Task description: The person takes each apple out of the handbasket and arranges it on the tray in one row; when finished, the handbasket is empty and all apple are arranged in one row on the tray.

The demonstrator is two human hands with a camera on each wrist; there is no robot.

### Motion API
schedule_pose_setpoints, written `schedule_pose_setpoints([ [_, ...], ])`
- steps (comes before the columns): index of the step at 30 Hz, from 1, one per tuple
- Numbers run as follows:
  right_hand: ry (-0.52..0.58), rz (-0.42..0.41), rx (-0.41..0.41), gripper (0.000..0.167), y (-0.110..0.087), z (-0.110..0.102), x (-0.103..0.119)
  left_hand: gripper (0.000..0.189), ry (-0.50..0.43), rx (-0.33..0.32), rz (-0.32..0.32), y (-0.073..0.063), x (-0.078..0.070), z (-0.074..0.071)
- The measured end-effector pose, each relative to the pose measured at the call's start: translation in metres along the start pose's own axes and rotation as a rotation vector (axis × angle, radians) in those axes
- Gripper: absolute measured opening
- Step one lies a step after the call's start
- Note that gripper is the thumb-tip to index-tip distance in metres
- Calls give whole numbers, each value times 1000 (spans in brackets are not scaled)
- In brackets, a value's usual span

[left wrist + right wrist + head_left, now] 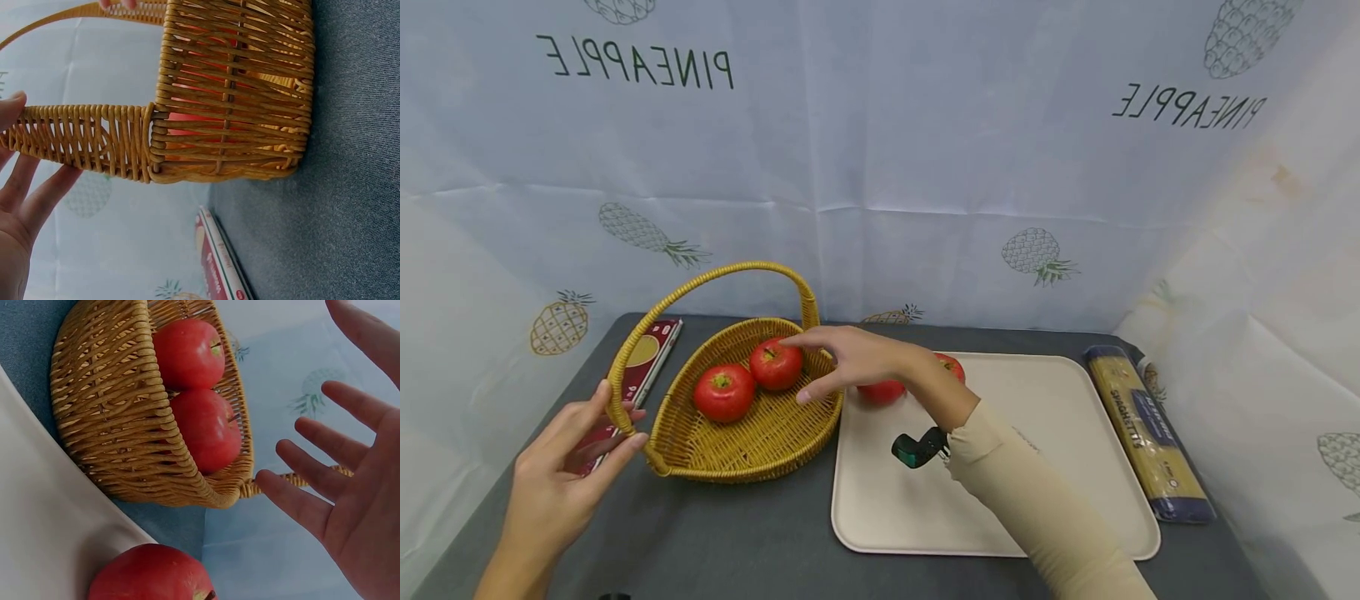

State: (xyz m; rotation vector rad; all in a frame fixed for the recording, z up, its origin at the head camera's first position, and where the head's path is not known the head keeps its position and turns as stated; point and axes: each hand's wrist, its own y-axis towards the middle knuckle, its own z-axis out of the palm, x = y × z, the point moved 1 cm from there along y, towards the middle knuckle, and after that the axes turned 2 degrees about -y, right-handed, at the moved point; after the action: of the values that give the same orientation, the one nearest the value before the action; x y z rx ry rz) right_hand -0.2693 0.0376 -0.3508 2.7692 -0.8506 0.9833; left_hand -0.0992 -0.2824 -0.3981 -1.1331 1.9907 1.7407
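Note:
My left hand (553,475) pinches the near left end of a wicker basket's arched handle (81,137), thumb on one face and fingers on the other. The yellow-brown basket (737,462) stands upright on the dark table. Inside it two red apples (725,392) lie side by side, both also plain in the right wrist view. Over the basket's right rim hovers my right hand (857,358), fingers spread and holding nothing. Two more red apples (882,392) sit on the beige tray (1075,467), partly hidden by my right forearm; one apple (153,575) shows low in the right wrist view.
A yellow spaghetti packet (1150,433) lies along the tray's right side. Behind the left hand, a flat red package (651,354) lies at the table's left edge. A white pineapple-print curtain (910,125) hangs close behind the table (737,533).

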Motion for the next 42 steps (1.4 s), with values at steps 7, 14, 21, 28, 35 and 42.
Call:
schedule_pose_setpoints([
  [7, 31, 43, 35, 78, 13, 1, -5, 70, 15, -4, 0, -1, -1, 0],
  [14, 90, 76, 103, 83, 30, 1, -10, 69, 30, 0, -4, 0, 0, 0],
  [21, 160, 97, 198, 85, 47, -2, -2, 69, -8, 2, 9, -1, 1, 1],
  [28, 157, 122, 235, 83, 59, -3, 1, 70, -4, 4, 6, 0, 0, 0],
  [35, 203, 140, 241, 79, 71, 0, -5, 72, -96, 1, 11, 0, 0, 1],
  [42, 203, 195, 256, 80, 78, -1, -4, 72, -52, 6, 2, 0, 1, 2],
])
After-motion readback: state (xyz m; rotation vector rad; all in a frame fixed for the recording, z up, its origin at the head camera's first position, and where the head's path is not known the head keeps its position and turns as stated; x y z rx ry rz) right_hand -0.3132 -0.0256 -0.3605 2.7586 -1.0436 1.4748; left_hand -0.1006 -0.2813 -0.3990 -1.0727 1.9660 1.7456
